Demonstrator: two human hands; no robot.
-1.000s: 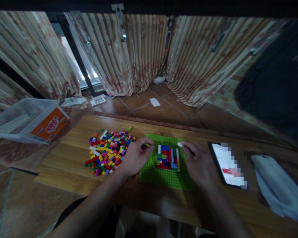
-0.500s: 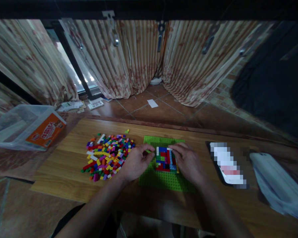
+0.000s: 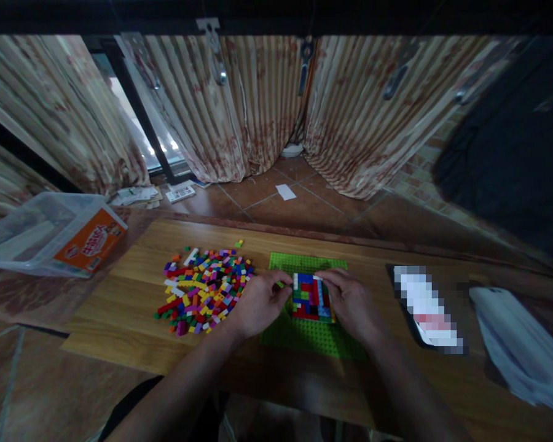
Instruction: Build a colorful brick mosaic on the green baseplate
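Note:
A green studded baseplate (image 3: 311,345) lies on the wooden table. On it sits a flat, roughly square build of coloured building bricks (image 3: 310,299), mostly red, blue and green, with white at its far corners. My left hand (image 3: 262,305) is at the build's left side, thumb and fingers closed in a pinch; whatever is between them is hidden. At the right, my right hand (image 3: 352,302) curls along the build's edge, its fingertips closed at a small white building brick (image 3: 317,278) by the far right corner.
Left of the baseplate spreads a pile of loose coloured bricks (image 3: 203,294). A clear plastic bin (image 3: 41,233) with an orange label stands at the far left. Right of my hands lie a phone with a blurred screen (image 3: 426,307) and a clear plastic bag (image 3: 520,344).
The whole view has shifted slightly, so everything appears a little further right. Both hands keep nearly the same place at the build.

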